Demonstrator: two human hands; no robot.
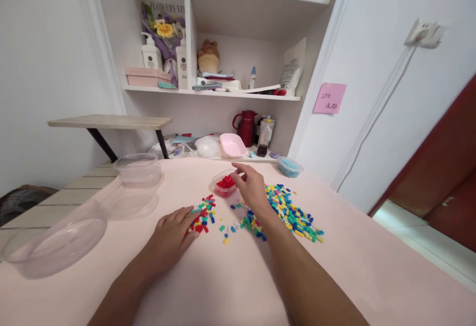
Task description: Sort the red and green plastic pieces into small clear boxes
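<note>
On the pale pink bench point(208, 276), a small clear tub point(220, 191) holds red pieces point(225, 182), just beyond the two heaps of mixed small pieces. The right hand point(248, 183) reaches over the tub's right side, its thumb and forefinger bent towards the red pieces; whether a piece is pinched between them cannot be told. Its wrist and forearm pass over the near left part of the larger heap point(293, 213), which is blue, green, yellow and white. The left hand point(173, 232) lies palm down, fingers extended and close together, thumb apart, with its fingertips at the smaller heap point(208, 208) of red, green, yellow, blue and white pieces. A few loose pieces point(226, 236) lie between the heaps. Farther back on the right sits a clear tub of light blue pieces point(289, 167). Clear, empty-looking containers point(138, 171) stand on the left, and behind the bench are a pink tray point(233, 146), a dark red jug point(246, 129) and a yellow-capped bottle point(264, 140).
</note>
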